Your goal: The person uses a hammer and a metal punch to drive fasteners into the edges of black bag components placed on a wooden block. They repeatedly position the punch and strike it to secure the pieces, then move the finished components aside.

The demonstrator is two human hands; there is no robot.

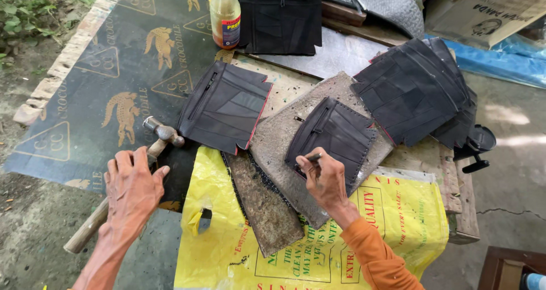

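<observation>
Outdoors, bare ground with weeds at upper left; low wooden surface (455, 193) covered in part by a dark printed mat (102, 79) and a yellow sack (392, 222). Grey slab (296, 142) lies on the surface, a rusty metal plate (264, 204) beside it, overlapping its left edge.

Right hand (324, 179): closed around a thin punch (313, 157), tip pressed onto a black stitched leather panel (335, 133) lying flat on the slab. Orange sleeve (378, 256) on that arm.

Left hand (132, 185): fingers spread and open, resting over the wooden handle of a hammer (162, 135); not clearly gripping it. Hammer head sits on the mat, just left of a second panel (227, 105).

Stack of more panels (415, 88) at right, another (280, 17) at top. Bottle (224, 14) of yellowish liquid stands beside the top one.
</observation>
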